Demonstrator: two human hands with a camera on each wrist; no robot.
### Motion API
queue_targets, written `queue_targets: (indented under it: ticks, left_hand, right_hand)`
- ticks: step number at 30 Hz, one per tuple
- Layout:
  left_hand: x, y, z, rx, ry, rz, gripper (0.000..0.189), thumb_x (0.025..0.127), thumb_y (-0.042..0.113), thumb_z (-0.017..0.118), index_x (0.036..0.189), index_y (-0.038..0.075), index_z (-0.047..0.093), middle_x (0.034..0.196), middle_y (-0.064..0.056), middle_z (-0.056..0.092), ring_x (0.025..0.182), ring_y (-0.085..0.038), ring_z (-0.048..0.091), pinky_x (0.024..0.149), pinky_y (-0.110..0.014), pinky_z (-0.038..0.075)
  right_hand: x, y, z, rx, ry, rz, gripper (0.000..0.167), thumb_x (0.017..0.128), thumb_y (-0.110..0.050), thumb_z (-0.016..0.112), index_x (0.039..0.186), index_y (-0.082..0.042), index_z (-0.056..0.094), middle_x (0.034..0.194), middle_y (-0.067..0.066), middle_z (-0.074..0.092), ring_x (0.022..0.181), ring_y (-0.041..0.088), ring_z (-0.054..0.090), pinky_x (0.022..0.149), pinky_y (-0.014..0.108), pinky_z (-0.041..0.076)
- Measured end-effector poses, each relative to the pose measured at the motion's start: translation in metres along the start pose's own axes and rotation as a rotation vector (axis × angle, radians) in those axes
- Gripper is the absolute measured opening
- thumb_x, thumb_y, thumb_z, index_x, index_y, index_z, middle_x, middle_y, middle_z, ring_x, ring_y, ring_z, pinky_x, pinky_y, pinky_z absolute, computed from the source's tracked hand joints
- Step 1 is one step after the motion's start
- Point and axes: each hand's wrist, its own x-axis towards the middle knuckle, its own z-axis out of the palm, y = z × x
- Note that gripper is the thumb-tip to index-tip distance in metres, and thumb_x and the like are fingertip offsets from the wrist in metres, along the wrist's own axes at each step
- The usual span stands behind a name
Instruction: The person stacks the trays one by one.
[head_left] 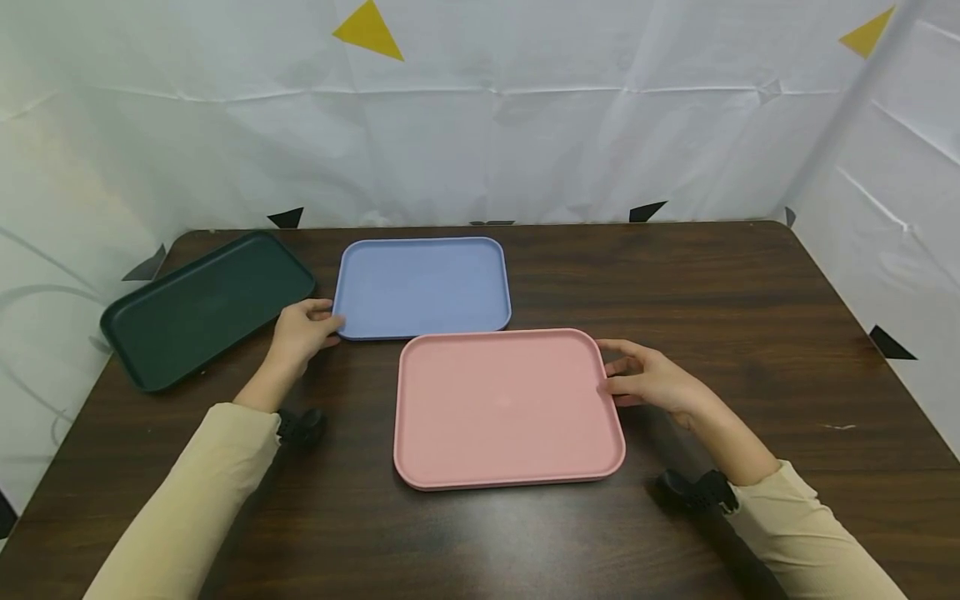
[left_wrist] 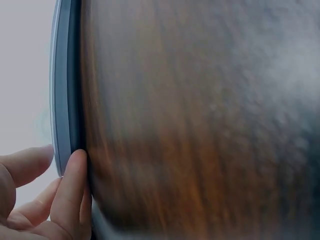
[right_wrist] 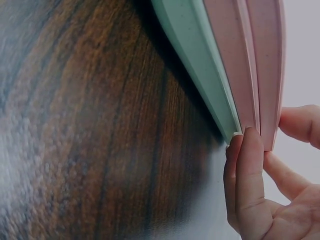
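Note:
My left hand (head_left: pixel 302 332) is at the near left corner of a blue tray (head_left: pixel 422 285), which lies flat near the far side of the table. Its thumb and fingers (left_wrist: pixel 71 187) pinch the tray's edge in the left wrist view. My right hand (head_left: pixel 647 377) grips the right edge of a pink tray (head_left: pixel 506 408) at the middle of the table. Seen from the right wrist, this is a stack: two pink trays (right_wrist: pixel 267 60) lie above a mint green tray (right_wrist: pixel 197 55). The thumb is on the upper pink tray's rim, with fingers (right_wrist: pixel 250 180) against the lower trays' side.
A dark green tray (head_left: pixel 210 308) lies at an angle at the table's far left, close to my left hand. The brown wooden table (head_left: pixel 675 283) backs onto a white sheet (head_left: pixel 487 150) with yellow and black triangles; another white sheet face is at the right.

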Motion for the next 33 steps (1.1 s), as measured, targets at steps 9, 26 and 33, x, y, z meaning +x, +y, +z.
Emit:
queue_targets:
  ticks: [9, 26, 33]
  left_hand:
    - [0.001, 0.003, 0.001, -0.020, 0.053, -0.014, 0.050, 0.092, 0.001, 0.050, 0.140, -0.007, 0.041, 0.128, -0.025, 0.049, 0.087, -0.011, 0.057, 0.072, -0.011, 0.056]
    - [0.000, 0.011, -0.001, -0.188, 0.081, -0.029, 0.054, 0.092, 0.006, 0.047, 0.144, -0.001, 0.037, 0.119, -0.013, 0.051, 0.077, 0.004, 0.055, 0.073, -0.011, 0.056]
    - [-0.005, 0.017, -0.003, -0.251, 0.095, -0.055, 0.053, 0.093, 0.009, 0.050, 0.143, 0.000, 0.040, 0.120, -0.008, 0.049, 0.087, 0.000, 0.056, 0.075, -0.010, 0.055]
  right_hand:
    - [0.001, 0.000, 0.000, 0.003, -0.005, 0.000, 0.074, 0.090, -0.013, 0.063, 0.150, -0.001, 0.021, 0.124, 0.027, 0.050, 0.096, 0.015, 0.062, 0.091, 0.041, 0.057]
    - [0.001, 0.001, -0.001, -0.004, -0.002, 0.001, 0.074, 0.090, -0.014, 0.063, 0.150, -0.001, 0.022, 0.125, 0.027, 0.050, 0.097, 0.016, 0.062, 0.091, 0.041, 0.057]
    - [0.001, 0.001, -0.001, -0.004, -0.003, 0.003, 0.073, 0.090, -0.014, 0.064, 0.150, -0.002, 0.023, 0.125, 0.027, 0.051, 0.096, 0.016, 0.062, 0.091, 0.041, 0.057]
